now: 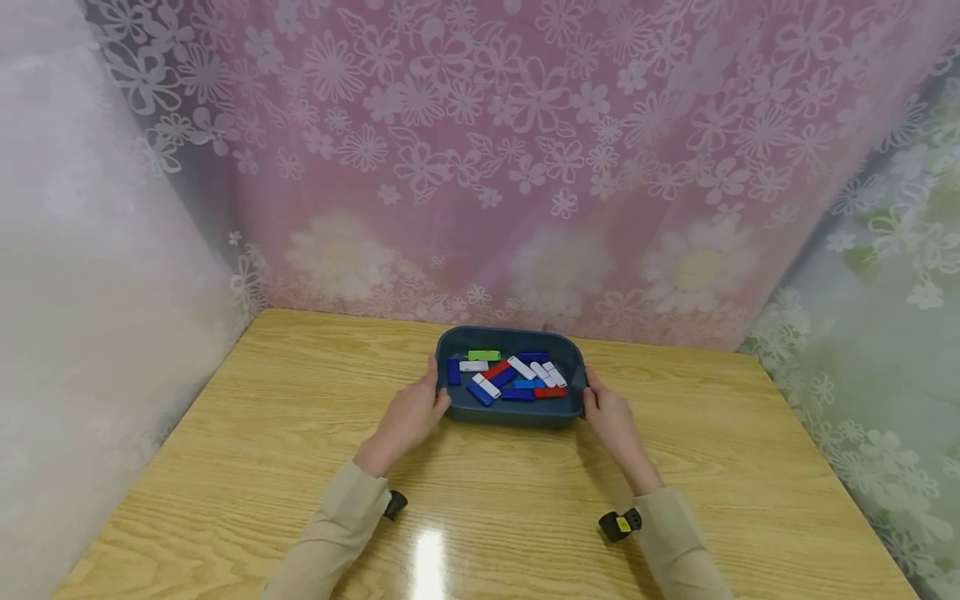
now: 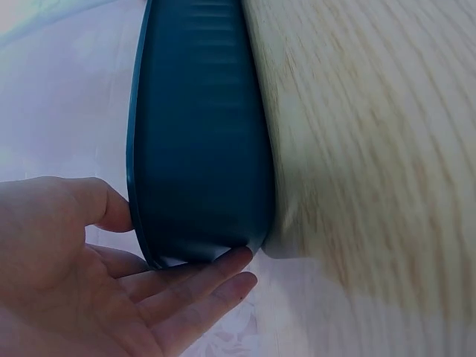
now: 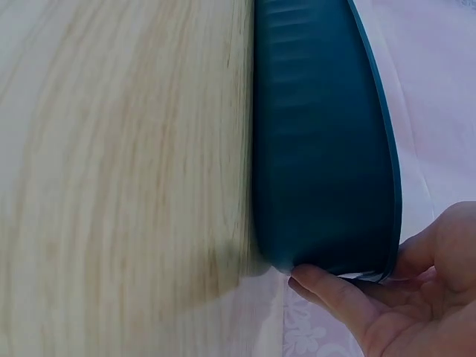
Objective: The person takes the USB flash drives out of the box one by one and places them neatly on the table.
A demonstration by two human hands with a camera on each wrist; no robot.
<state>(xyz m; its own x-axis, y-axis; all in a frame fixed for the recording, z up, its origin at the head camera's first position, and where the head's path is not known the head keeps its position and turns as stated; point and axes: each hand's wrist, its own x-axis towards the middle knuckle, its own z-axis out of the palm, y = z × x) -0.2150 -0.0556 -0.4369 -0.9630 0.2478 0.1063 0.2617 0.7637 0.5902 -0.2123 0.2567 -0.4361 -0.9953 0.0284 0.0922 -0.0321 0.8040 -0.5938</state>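
A dark teal plastic bin (image 1: pixel 517 417) with rounded corners sits near the back of the table, its long side toward me. My left hand (image 1: pixel 408 412) grips its left end; in the left wrist view the thumb is at the rim (image 2: pixel 132 149) and the fingers lie against the outer wall. At the opposite end my right hand (image 1: pixel 611 417) holds on in the same way, thumb by the rim (image 3: pixel 394 149). Inside lie several small sticks that look like USB flash drives, among them a green one (image 1: pixel 483 356), a red one (image 1: pixel 551 392) and a white one (image 1: pixel 521 367).
The wood-grain table (image 1: pixel 285 417) ends at a pink flowered curtain (image 1: pixel 465 167) just behind the bin. A pale curtain (image 1: pixel 97 292) hangs on the left and a flowered one (image 1: pixel 885 333) on the right. Both wrists carry a black camera (image 1: pixel 619 525).
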